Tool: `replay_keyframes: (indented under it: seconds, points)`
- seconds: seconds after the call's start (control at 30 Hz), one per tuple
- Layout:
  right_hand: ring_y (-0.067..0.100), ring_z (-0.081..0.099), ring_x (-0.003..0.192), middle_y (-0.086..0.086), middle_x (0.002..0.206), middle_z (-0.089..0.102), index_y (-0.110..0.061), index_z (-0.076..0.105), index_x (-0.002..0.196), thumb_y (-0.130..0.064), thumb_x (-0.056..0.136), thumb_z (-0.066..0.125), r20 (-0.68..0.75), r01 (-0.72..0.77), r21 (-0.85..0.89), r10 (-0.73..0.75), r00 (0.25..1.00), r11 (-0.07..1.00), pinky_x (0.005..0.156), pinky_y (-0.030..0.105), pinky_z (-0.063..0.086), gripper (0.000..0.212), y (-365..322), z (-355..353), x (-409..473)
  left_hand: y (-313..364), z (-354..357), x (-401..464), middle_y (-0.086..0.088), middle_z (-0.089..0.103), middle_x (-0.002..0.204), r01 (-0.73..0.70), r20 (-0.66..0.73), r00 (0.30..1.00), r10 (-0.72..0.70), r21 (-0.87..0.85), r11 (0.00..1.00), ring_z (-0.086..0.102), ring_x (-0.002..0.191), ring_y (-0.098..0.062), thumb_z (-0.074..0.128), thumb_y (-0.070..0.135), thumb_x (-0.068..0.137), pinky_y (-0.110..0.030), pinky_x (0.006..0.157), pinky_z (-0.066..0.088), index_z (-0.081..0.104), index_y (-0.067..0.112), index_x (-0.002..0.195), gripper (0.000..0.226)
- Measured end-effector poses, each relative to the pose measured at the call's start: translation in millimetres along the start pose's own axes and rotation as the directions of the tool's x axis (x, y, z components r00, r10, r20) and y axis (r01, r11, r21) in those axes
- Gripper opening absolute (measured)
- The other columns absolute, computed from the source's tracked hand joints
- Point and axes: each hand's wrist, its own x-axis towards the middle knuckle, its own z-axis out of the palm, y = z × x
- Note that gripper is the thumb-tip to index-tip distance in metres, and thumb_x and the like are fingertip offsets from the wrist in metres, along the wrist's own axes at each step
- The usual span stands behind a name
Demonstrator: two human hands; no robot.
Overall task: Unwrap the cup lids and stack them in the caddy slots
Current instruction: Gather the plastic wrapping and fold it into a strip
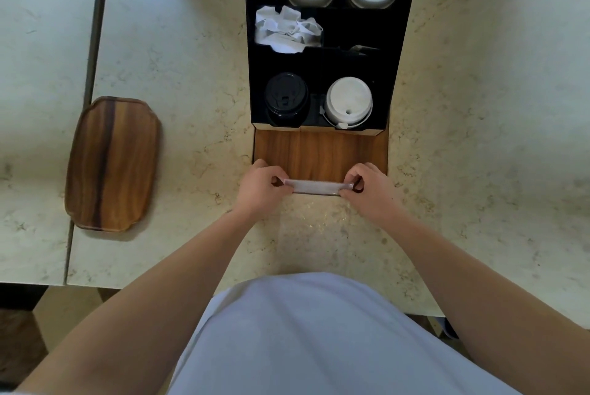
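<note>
Two hands hold one thin, pale, flattened strip [319, 186] stretched between them, just above the near edge of the caddy [321, 152]; it looks like wrapping film, though its make cannot be confirmed. Risk: pulled harder, the film could snap or slip from one pinch, and a jerking hand could strike the black lids [286, 97] or white lids [348, 101] standing in the front slots (the white stack already sits slightly askew). Left hand [260, 188] pinches the strip's left end, fingers curled round it; right hand [370, 187] pinches the right end likewise. Both forearms reach forward over the surface [191, 75], wrists level, knuckles up. Crumpled white wrap [285, 29] lies in a middle compartment.
</note>
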Motion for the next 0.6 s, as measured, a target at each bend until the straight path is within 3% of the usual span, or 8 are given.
replay_keyframes:
  seconds: [0.07, 0.2, 0.3, 0.4, 0.5, 0.6]
  points:
    - [0.008, 0.055, 0.086, -0.010, 0.090, 0.060, -0.026, 0.066, 0.097, -0.022, 0.084, 0.075, 0.017, 0.037, -0.024, -0.036, 0.999, 0.999, 0.073, 0.024, 0.046, 0.016, 1, 0, -1, -4, 2, -2, 0.006, 0.049, 0.092, -0.061, -0.017, 0.998, 0.062, 0.024, 0.998, 0.052, 0.085, -0.016, 0.071, 0.028, 0.088, -0.024, 0.066, 0.040, 0.069, 0.032, 0.088, 0.005]
    - [0.010, 0.053, 0.085, -0.008, 0.087, 0.059, -0.025, 0.071, 0.089, -0.018, 0.087, 0.072, 0.016, 0.091, -0.057, -0.091, 0.996, 0.994, 0.070, 0.022, 0.039, 0.007, 4, 3, -4, -14, 3, -8, 0.000, 0.056, 0.090, -0.225, -0.064, 0.970, 0.236, 0.144, 0.964, 0.050, 0.090, -0.021, 0.067, 0.018, 0.092, -0.037, 0.076, 0.047, 0.073, 0.020, 0.094, 0.007]
    - [0.011, 0.054, 0.085, -0.005, 0.090, 0.059, -0.021, 0.074, 0.090, -0.013, 0.089, 0.070, -0.007, 0.146, -0.064, -0.147, 0.989, 0.987, 0.073, 0.021, 0.043, 0.009, 8, 4, -9, -18, 1, -14, -0.004, 0.061, 0.086, -0.347, -0.098, 0.922, 0.375, 0.223, 0.911, 0.053, 0.087, -0.027, 0.070, 0.008, 0.089, -0.045, 0.073, 0.051, 0.077, 0.013, 0.094, 0.009]
    - [0.015, 0.055, 0.087, -0.003, 0.091, 0.062, -0.017, 0.079, 0.096, -0.005, 0.088, 0.069, -0.044, 0.232, -0.104, -0.238, 0.970, 0.967, 0.076, 0.015, 0.039, 0.017, 12, 4, -17, -24, 0, -19, -0.009, 0.065, 0.086, -0.449, -0.120, 0.857, 0.500, 0.299, 0.842, 0.057, 0.084, -0.032, 0.075, 0.004, 0.085, -0.044, 0.070, 0.054, 0.079, 0.010, 0.094, 0.011]
    - [0.019, 0.055, 0.088, 0.001, 0.092, 0.064, -0.014, 0.080, 0.101, -0.003, 0.085, 0.073, -0.083, 0.303, -0.164, -0.320, 0.944, 0.939, 0.080, 0.022, 0.040, 0.021, 16, 6, -24, -32, 2, -24, -0.013, 0.067, 0.091, -0.506, -0.138, 0.802, 0.581, 0.362, 0.783, 0.060, 0.084, -0.035, 0.076, 0.003, 0.085, -0.044, 0.071, 0.055, 0.080, 0.010, 0.098, 0.015]
    - [0.019, 0.054, 0.090, 0.002, 0.099, 0.063, -0.013, 0.079, 0.107, -0.016, 0.086, 0.069, -0.100, 0.361, -0.182, -0.382, 0.919, 0.915, 0.084, 0.021, 0.039, 0.023, 21, 9, -32, -37, 5, -31, -0.016, 0.067, 0.101, -0.509, -0.128, 0.793, 0.595, 0.396, 0.764, 0.060, 0.092, -0.038, 0.074, 0.004, 0.086, -0.048, 0.077, 0.055, 0.079, 0.013, 0.103, 0.020]
